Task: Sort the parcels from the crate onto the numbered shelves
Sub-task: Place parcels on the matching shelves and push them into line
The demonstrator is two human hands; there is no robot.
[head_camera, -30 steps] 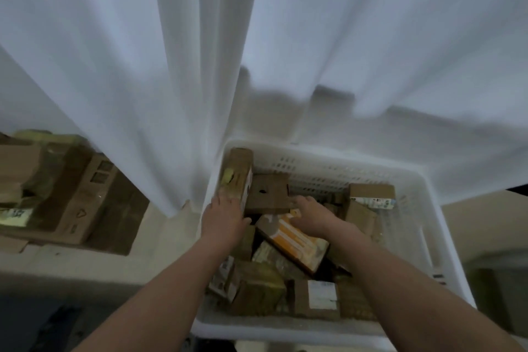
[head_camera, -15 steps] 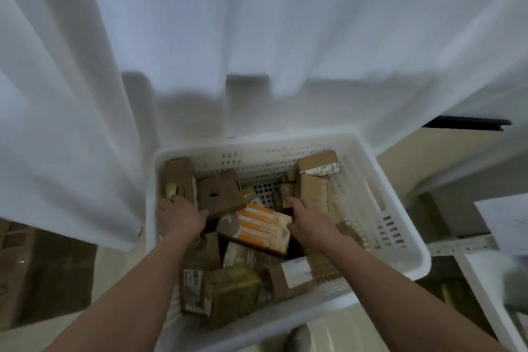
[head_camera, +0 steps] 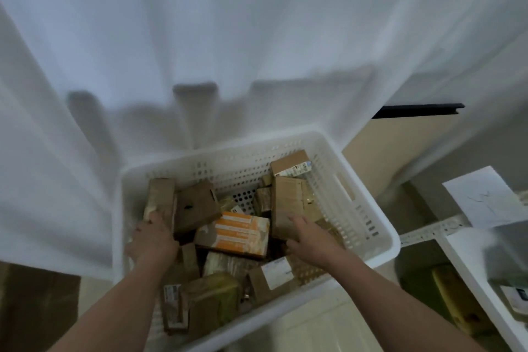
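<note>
Parcels (head_camera: 233,233) lie heaped in the white crate (head_camera: 368,226). Left hand (head_camera: 154,240) grips a narrow brown parcel (head_camera: 161,198) — crate's 10 o'clock; right hand (head_camera: 310,238) grasps a tan parcel (head_camera: 287,206) — 2 o'clock.

Bare forearms (head_camera: 120,303) + bare hands, L hand (head_camera: 151,240) & R hand (head_camera: 311,240), uncovered down to frame's lower edge

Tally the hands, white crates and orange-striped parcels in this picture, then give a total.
Hands: 2, the left hand and the right hand
White crate: 1
Orange-striped parcel: 1
Total: 4
</note>
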